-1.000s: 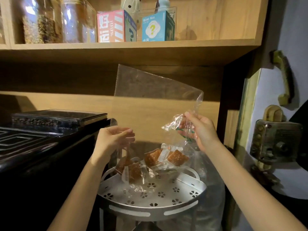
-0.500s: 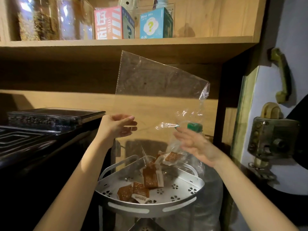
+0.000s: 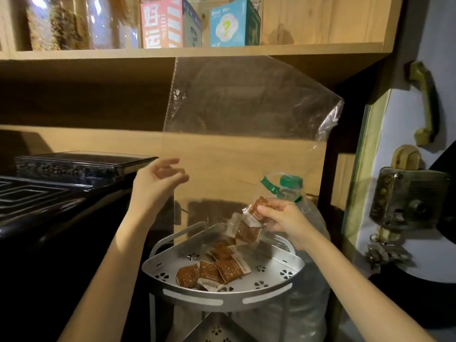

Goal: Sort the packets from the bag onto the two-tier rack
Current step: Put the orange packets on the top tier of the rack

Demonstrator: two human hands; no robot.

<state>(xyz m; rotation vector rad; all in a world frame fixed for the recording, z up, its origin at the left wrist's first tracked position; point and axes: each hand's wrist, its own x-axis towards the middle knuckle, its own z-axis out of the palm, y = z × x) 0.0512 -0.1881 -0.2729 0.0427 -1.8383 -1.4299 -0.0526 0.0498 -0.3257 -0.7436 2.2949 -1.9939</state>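
A big clear plastic bag (image 3: 246, 99) stands raised over the silver two-tier rack (image 3: 222, 300). My left hand (image 3: 158, 183) is at the bag's lower left edge, fingers loosely curled on the film; motion blur softens the grip. My right hand (image 3: 281, 218) pinches a cluster of brown packets (image 3: 249, 228) in clear wrapping just above the rack's back right. Several more brown packets (image 3: 214, 270) lie on the perforated top tier. Only a corner of the lower tier (image 3: 214, 329) shows.
A large water jug with a green cap (image 3: 291, 183) stands right behind the rack. A black appliance (image 3: 49, 193) fills the left. A wooden shelf (image 3: 197, 51) with boxes and jars runs overhead. A door with a metal lock (image 3: 407, 201) is at the right.
The bag rose higher and packets dropped from it onto the top tier. My right hand let go of the crumpled bag, moved down and took hold of packets above the rack.
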